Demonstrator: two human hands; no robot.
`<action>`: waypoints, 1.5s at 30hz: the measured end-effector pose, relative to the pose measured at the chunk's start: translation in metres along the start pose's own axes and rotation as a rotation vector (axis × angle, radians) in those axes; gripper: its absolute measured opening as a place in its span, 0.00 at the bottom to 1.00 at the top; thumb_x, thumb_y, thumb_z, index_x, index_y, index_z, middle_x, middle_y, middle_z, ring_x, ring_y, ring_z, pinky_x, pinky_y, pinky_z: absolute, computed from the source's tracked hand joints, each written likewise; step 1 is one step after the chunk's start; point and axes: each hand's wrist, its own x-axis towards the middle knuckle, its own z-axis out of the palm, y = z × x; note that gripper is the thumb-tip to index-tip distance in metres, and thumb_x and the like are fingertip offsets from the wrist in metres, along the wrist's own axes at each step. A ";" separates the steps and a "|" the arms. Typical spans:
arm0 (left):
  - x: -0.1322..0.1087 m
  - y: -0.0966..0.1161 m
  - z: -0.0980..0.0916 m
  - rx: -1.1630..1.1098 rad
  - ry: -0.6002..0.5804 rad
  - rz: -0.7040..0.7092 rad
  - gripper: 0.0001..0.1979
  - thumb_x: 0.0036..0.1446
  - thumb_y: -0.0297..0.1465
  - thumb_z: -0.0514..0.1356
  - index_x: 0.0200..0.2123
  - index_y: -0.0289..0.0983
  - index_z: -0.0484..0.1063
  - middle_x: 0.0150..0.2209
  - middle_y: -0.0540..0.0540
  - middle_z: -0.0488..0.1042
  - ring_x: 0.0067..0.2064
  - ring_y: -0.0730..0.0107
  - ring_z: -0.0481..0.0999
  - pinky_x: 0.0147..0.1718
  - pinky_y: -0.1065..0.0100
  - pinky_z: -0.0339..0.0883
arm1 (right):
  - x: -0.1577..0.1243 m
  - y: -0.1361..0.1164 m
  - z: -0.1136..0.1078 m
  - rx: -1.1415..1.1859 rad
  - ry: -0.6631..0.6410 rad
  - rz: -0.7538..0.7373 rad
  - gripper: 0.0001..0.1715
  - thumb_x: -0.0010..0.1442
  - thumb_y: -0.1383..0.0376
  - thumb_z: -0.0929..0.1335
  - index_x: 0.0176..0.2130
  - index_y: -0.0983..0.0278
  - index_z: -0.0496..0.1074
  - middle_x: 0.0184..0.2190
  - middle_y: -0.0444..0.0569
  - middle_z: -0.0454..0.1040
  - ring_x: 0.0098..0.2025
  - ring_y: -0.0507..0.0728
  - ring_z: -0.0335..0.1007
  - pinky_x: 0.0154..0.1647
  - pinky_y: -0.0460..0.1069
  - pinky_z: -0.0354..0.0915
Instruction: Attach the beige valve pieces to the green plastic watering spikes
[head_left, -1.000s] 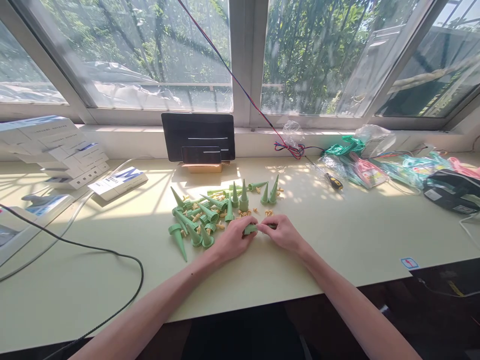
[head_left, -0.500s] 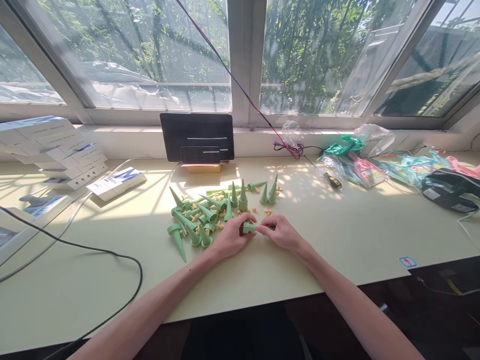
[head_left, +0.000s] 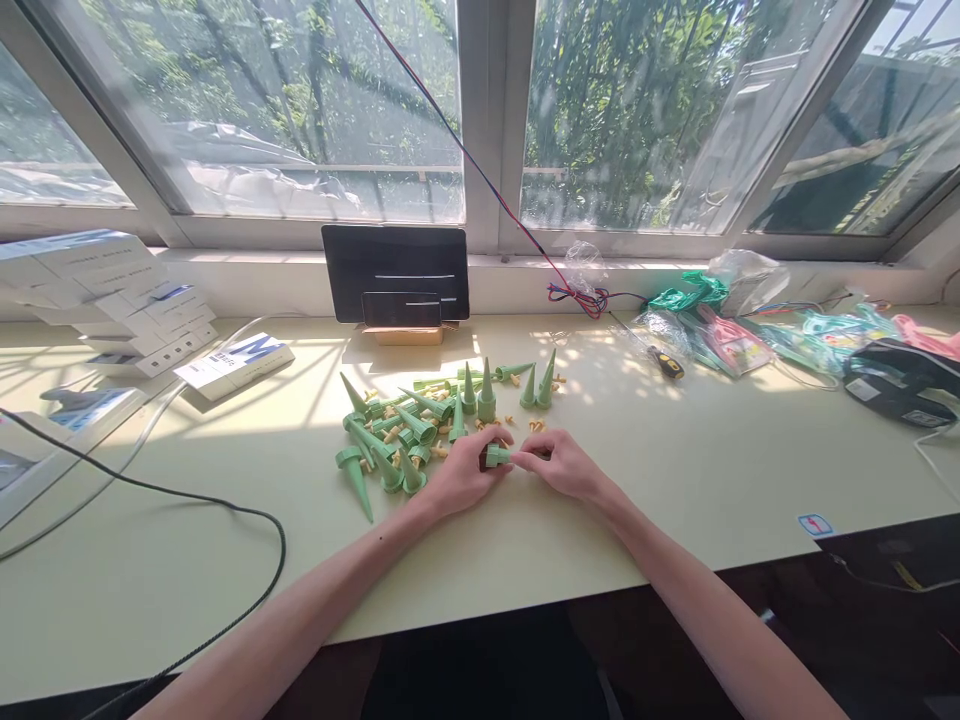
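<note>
Just in from the near edge of the pale, matt worktop point(head_left: 750, 480), at its middle, the two hands meet over one green cone point(head_left: 496, 456) lying on its side. The left hand point(head_left: 461, 478) has its fingers curled shut around the wide collared end, and the right hand point(head_left: 564, 466) pinches thumb and forefinger closed on the narrow end, hiding the tip. The cone looks like hollow moulded plastic, so it is probably light and stiff. Its smooth taper would likely slip between the fingers, which makes the stepped collar the surer place to grip. A black cable point(head_left: 279, 535) loops across the near left part of the worktop. Just beyond the left hand lies a heap of like cones point(head_left: 390, 440), tumbled on their sides among small tan pieces point(head_left: 536, 424), which are too small to make out. A few upright cones point(head_left: 487, 388) stand behind the heap. Toward the far right lies a screwdriver point(head_left: 667, 363). A dark, glossy tablet point(head_left: 396, 270) leans at the far edge.
</note>
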 end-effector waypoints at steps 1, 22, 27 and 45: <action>0.000 0.000 0.000 0.000 0.000 0.003 0.12 0.56 0.31 0.60 0.44 0.38 0.69 0.34 0.50 0.73 0.28 0.75 0.63 0.28 0.72 0.59 | 0.000 0.000 0.000 0.003 -0.002 0.003 0.20 0.61 0.56 0.67 0.23 0.66 0.67 0.20 0.41 0.53 0.25 0.49 0.47 0.26 0.47 0.45; 0.000 0.006 0.000 0.030 0.006 0.041 0.05 0.57 0.29 0.58 0.37 0.36 0.73 0.30 0.51 0.72 0.29 0.74 0.65 0.29 0.72 0.58 | -0.001 -0.003 0.000 -0.014 -0.002 -0.001 0.23 0.62 0.57 0.66 0.20 0.64 0.59 0.20 0.40 0.49 0.25 0.49 0.44 0.26 0.48 0.43; 0.001 0.006 0.000 0.032 0.008 0.030 0.05 0.56 0.29 0.59 0.37 0.36 0.73 0.30 0.51 0.71 0.28 0.75 0.63 0.28 0.72 0.58 | -0.001 -0.003 0.000 -0.018 0.001 -0.004 0.25 0.62 0.56 0.66 0.20 0.64 0.57 0.20 0.40 0.48 0.25 0.49 0.43 0.26 0.48 0.43; 0.001 0.006 -0.001 0.053 0.001 0.078 0.05 0.57 0.28 0.58 0.36 0.36 0.74 0.30 0.50 0.72 0.29 0.74 0.66 0.28 0.72 0.58 | -0.001 -0.004 -0.002 0.000 -0.027 0.004 0.25 0.62 0.54 0.66 0.20 0.64 0.59 0.21 0.40 0.49 0.25 0.49 0.44 0.25 0.48 0.43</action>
